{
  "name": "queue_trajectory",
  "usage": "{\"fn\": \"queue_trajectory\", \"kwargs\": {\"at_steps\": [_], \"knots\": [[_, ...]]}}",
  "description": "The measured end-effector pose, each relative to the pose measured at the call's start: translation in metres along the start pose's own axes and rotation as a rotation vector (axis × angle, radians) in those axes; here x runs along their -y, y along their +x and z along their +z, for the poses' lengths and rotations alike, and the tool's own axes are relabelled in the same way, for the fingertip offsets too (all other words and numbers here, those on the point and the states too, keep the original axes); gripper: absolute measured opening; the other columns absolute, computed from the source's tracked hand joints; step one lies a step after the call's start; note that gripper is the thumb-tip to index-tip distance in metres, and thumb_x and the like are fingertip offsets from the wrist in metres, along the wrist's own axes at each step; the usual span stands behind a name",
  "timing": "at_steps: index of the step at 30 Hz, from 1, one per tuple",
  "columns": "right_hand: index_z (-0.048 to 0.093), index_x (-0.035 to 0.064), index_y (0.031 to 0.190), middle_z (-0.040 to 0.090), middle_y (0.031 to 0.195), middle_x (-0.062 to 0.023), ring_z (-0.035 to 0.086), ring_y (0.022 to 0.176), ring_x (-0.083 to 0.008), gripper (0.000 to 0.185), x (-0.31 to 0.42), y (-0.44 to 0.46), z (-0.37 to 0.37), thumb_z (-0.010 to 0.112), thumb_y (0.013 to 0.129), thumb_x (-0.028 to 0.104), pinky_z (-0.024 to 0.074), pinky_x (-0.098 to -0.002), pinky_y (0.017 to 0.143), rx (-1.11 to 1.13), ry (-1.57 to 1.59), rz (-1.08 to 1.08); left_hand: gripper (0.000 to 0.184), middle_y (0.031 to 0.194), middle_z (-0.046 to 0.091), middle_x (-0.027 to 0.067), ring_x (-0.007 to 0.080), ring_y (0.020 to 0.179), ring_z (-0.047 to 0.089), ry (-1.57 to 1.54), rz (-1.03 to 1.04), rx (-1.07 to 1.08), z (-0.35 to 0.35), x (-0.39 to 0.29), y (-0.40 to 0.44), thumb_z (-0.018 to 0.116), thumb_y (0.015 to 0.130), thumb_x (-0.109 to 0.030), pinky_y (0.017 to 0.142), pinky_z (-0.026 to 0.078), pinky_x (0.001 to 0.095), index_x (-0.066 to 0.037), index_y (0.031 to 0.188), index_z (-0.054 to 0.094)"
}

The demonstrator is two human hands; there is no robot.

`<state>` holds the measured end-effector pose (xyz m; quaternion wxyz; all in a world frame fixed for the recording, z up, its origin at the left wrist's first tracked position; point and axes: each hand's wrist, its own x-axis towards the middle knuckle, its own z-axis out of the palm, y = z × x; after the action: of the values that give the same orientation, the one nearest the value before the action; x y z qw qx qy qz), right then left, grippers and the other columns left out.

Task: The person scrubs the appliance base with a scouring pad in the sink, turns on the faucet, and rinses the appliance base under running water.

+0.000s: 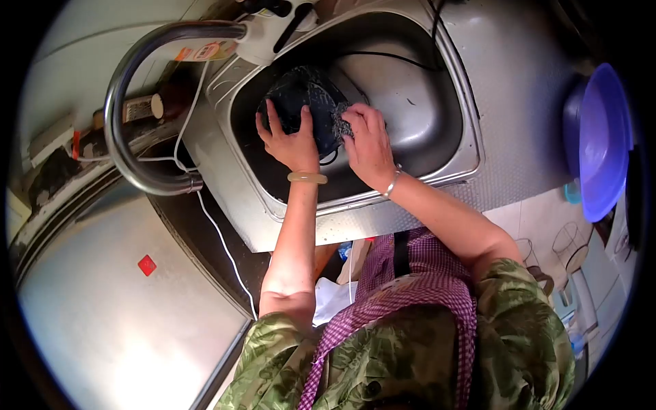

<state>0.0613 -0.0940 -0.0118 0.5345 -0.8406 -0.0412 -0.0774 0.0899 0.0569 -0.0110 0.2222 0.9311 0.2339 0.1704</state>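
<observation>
A black, round, pan-like vessel [290,96] sits tilted in the left part of the steel sink [410,130], streaked with pale suds. My left hand [290,143] grips it at its near side, thumb and fingers spread over the dark surface. Bunched in my right hand [371,147] is a grey steel wool scrubber [339,123], pressed against the vessel's right side. Both hands are inside the basin. A small black loop shows below the vessel between my wrists. The vessel's underside is hidden.
A curved metal faucet pipe [123,89] arches at the left. A black cord [393,57] runs into the sink from the top. Purple basins [605,143] stand at the right, and a white cable [222,236] hangs past the counter's left edge.
</observation>
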Motion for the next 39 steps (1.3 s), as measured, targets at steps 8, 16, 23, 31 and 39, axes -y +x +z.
{"fn": "queue_trajectory", "kwargs": {"at_steps": [8, 16, 23, 31, 39], "knots": [[0.058, 0.0015, 0.116, 0.055, 0.120, -0.0174, 0.053, 0.114, -0.0387, 0.037, -0.004, 0.024, 0.025, 0.068, 0.080, 0.000, 0.0441, -0.0472, 0.099, -0.137, -0.065, 0.153, 0.068, 0.150, 0.043, 0.0237, 0.0443, 0.124, 0.056, 0.027, -0.098, -0.017, 0.001, 0.001, 0.001, 0.074, 0.084, -0.045, 0.103, 0.047, 0.0472, -0.019, 0.144, 0.056], [0.064, -0.0002, 0.111, 0.063, 0.110, -0.0210, 0.062, 0.103, -0.0373, 0.026, -0.050, 0.050, 0.060, 0.064, 0.087, 0.008, 0.0486, -0.0469, 0.091, -0.133, 0.156, 0.353, 0.068, 0.150, 0.043, 0.0234, 0.0428, 0.127, 0.054, 0.048, -0.146, -0.025, 0.000, 0.003, 0.000, 0.073, 0.085, -0.044, 0.105, 0.046, 0.0455, -0.018, 0.145, 0.055], [0.069, 0.0033, 0.110, 0.067, 0.111, -0.0180, 0.066, 0.094, -0.0333, 0.024, -0.141, 0.037, 0.076, 0.060, 0.092, 0.015, 0.0523, -0.0427, 0.083, 0.310, -0.161, 0.366, 0.066, 0.150, 0.042, 0.0253, 0.0432, 0.127, 0.053, 0.049, -0.101, -0.011, -0.006, 0.002, -0.005, 0.072, 0.087, -0.041, 0.106, 0.045, 0.0448, -0.014, 0.145, 0.055], [0.072, 0.0058, 0.113, 0.069, 0.110, -0.0186, 0.068, 0.093, -0.0310, 0.029, -0.143, 0.097, 0.094, 0.062, 0.092, 0.024, 0.0535, -0.0435, 0.083, 0.274, 0.009, 0.499, 0.065, 0.148, 0.043, 0.0256, 0.0437, 0.129, 0.050, 0.075, -0.085, -0.038, 0.001, 0.003, -0.002, 0.072, 0.087, -0.043, 0.107, 0.042, 0.0474, -0.014, 0.144, 0.057], [0.071, 0.0075, 0.107, 0.071, 0.109, -0.0134, 0.068, 0.097, -0.0262, 0.024, -0.085, -0.010, 0.097, 0.057, 0.096, 0.024, 0.0534, -0.0407, 0.086, -0.307, 0.879, 1.321, 0.066, 0.149, 0.044, 0.0243, 0.0440, 0.125, 0.053, 0.066, -0.044, -0.063, 0.003, 0.008, -0.003, 0.074, 0.085, -0.044, 0.104, 0.043, 0.0491, -0.017, 0.143, 0.058]]}}
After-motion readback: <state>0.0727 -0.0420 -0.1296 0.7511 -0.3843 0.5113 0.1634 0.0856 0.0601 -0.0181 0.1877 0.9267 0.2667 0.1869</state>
